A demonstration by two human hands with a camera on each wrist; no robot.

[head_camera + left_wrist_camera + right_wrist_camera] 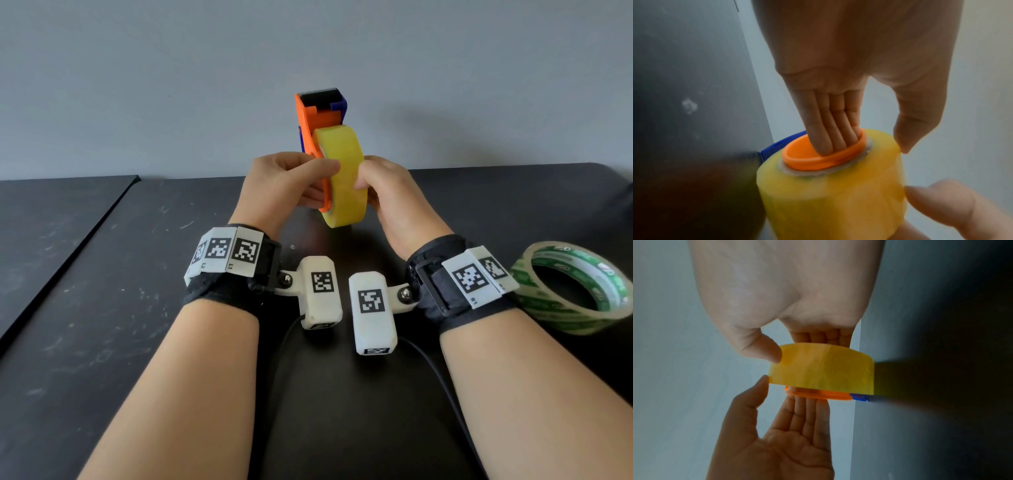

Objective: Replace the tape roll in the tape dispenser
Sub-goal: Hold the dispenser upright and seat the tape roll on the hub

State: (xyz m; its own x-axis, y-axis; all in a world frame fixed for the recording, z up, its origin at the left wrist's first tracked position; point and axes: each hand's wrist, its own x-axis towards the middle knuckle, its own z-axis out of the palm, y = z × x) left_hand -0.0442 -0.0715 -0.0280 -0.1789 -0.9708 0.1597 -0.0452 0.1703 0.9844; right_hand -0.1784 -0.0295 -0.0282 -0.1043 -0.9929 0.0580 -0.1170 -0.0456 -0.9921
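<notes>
- Wrist bands [226, 257] with printed markers sit closest to the camera, one on each forearm, above a dark table [102, 308].
- Both hands hold the work up off the table, in front of the wall.
- Left hand [284, 185]: its fingers lie straight, tips inside the orange hub [797, 155] of the dispenser [317, 116], and its thumb touches the rim of the yellow roll [342, 171].
- Right hand [390, 195]: the thumb curls onto the roll's outer band and the fingers wrap over its far face, so this hand grips the roll.
- Yellow roll: it sits on the hub, against the dispenser's orange side plate. Whether it is going on or coming off cannot be told.
- Green roll [565, 318]: it lies flat on the table just beside the right wrist, touched by neither hand.
- Handling, as a judgement:
  - The yellow roll looks light and stiff, with a smooth, glossy band that may slip under dry fingers.
  - Its cardboard core probably fits the hub snugly, so a straight pull or push along the hub should beat twisting.
  - Best hold seems to be across the two flat faces or around the band.
  - The dispenser looks like light, hard plastic and is best braced at the hub and plate, well away from the toothed cutter [317, 91] at its top.
</notes>
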